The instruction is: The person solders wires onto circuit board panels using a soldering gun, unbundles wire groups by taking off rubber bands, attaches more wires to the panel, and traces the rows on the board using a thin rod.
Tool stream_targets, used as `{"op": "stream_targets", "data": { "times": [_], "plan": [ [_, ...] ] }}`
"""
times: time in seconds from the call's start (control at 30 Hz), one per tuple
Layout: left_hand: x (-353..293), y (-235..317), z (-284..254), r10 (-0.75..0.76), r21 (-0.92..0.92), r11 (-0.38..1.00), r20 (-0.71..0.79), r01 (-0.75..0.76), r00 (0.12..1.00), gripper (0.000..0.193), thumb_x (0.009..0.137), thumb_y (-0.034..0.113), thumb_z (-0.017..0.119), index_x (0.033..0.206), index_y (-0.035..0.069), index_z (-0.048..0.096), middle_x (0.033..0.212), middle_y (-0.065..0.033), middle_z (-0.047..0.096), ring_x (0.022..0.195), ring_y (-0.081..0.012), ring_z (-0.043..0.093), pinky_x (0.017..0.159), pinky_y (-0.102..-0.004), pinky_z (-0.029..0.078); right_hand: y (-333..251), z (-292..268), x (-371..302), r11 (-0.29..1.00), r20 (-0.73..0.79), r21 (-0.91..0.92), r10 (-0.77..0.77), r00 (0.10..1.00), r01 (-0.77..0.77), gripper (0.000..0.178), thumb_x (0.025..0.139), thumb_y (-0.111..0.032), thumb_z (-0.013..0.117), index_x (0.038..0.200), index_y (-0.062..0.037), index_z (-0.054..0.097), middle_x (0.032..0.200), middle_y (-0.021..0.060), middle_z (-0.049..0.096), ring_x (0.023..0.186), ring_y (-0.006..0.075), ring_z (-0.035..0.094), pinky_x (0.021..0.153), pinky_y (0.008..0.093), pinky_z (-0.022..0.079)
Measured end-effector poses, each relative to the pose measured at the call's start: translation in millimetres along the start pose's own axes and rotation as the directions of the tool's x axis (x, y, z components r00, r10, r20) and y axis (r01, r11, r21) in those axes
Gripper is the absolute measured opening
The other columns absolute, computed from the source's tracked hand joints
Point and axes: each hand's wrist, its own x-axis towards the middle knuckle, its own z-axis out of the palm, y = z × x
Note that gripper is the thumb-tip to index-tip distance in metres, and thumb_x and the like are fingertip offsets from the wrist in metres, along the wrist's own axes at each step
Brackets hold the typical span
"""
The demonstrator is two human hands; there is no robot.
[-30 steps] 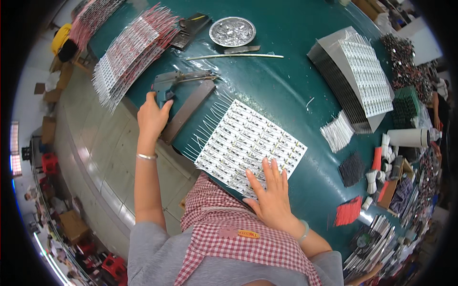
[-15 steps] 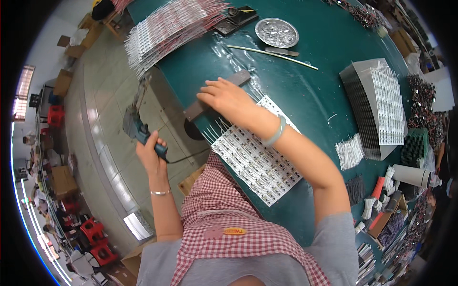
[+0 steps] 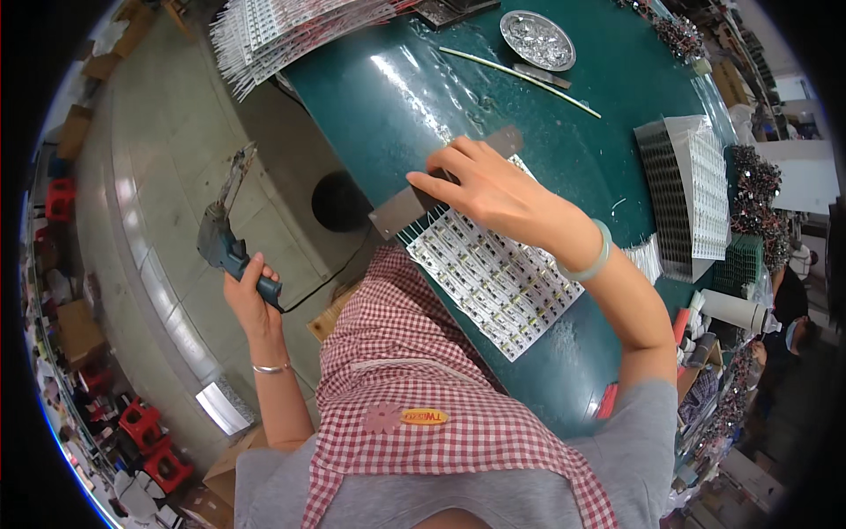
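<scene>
My left hand (image 3: 250, 298) is closed round the handle of a teal soldering gun (image 3: 224, 245), held over the floor left of the table. Its long metal tip points up and away, touching nothing. My right hand (image 3: 489, 187) grips a flat grey metal bar (image 3: 401, 212), thumb at the near side and fingers bent over it. The bar lies along the far edge of a white circuit board panel (image 3: 498, 278), across the thin wires that stick out there. Rows of small parts and white wires cover the panel. My hand and wrist hide part of its far right side.
Stacked wired panels (image 3: 300, 31) lie at the table's far left. Beyond the bar are a metal dish (image 3: 538, 40), a thin rod (image 3: 520, 81) and a flat blade (image 3: 542, 76). More panels (image 3: 679, 198) stand at the right. The gun's cord (image 3: 328, 284) runs toward the table edge.
The bar has come toward the panel and now covers much of the wires at its far edge. My left hand has moved the soldering gun left and nearer to me. The view has shifted slightly.
</scene>
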Motion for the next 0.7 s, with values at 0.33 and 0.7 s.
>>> {"op": "stream_targets", "data": {
  "times": [0.33, 0.7],
  "plan": [
    [-1.0, -5.5, 7.5, -0.036, -0.061, 0.997, 0.097, 0.042, 0.995, 0.025, 0.086, -0.001, 0.068, 0.106, 0.001, 0.052, 0.081, -0.0057, 0.056, 0.064, -0.0141, 0.057, 0.057, -0.0283, 0.048, -10.6, 14.3, -14.3, 0.987, 0.078, 0.133, 0.077, 0.994, -0.086, 0.056, 0.075, 0.005, 0.059, 0.131, -0.0020, 0.060, 0.118, 0.0159, 0.058, 0.109, 0.0317, 0.055, 0.096, 0.0402, 0.048],
    [-20.2, 23.7, 41.2, 0.107, -0.294, 0.955, 0.424, 0.025, 0.899, 0.040, 0.092, 0.006, 0.064, 0.127, -0.006, 0.050, 0.079, -0.0054, 0.053, 0.070, -0.0140, 0.052, 0.061, -0.0279, 0.045, -152.5, 53.4, -95.6, 0.807, 0.031, 0.104, 0.582, 0.813, -0.582, 0.060, 0.090, -0.022, 0.063, 0.146, -0.0348, 0.048, 0.160, 0.0086, 0.033, 0.148, 0.0312, 0.030, 0.118, 0.0543, 0.026]
  ]
}}
